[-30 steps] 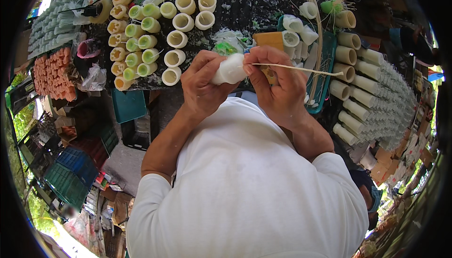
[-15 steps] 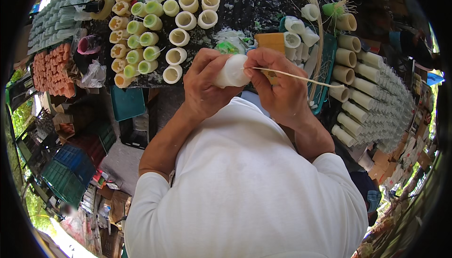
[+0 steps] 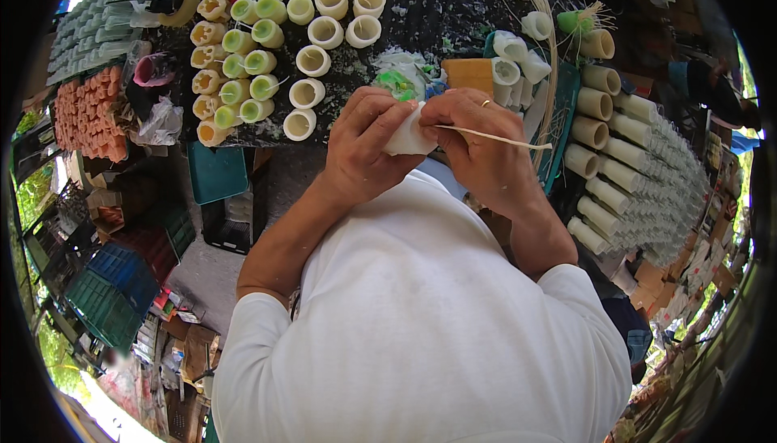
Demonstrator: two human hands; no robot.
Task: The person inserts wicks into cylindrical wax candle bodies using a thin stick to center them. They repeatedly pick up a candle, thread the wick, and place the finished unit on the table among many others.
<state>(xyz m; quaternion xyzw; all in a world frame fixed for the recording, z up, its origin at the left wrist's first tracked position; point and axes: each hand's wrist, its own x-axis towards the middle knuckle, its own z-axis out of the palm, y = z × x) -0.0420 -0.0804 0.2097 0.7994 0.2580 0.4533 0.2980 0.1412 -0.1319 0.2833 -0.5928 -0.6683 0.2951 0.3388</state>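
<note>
My left hand (image 3: 364, 148) is wrapped round a white wax candle (image 3: 409, 135), held in front of my chest at the near edge of the table. Against the candle's right end, my right hand (image 3: 479, 137) has its fingers pinched on a cream wick (image 3: 506, 139). The wick's loose end sticks out to the right, past the knuckles. Both hands cover much of the candle, and where the wick meets the wax is hidden. Just beyond the fingers lies a crumpled clear and green plastic bag (image 3: 396, 81).
Rows of pale round moulds (image 3: 307, 93), green-filled moulds (image 3: 235, 91) and yellowish moulds (image 3: 209, 83) stand on the black-covered table. A yellow block (image 3: 469, 76), a teal tray (image 3: 565, 119) and long wick strands (image 3: 552, 59) lie to the right, near tan moulds (image 3: 588, 131) and stacked white candles (image 3: 627, 152).
The candle has tilted and shows less between my hands. My right hand has shifted slightly right and turned knuckles up; less wick sticks out beyond it.
</note>
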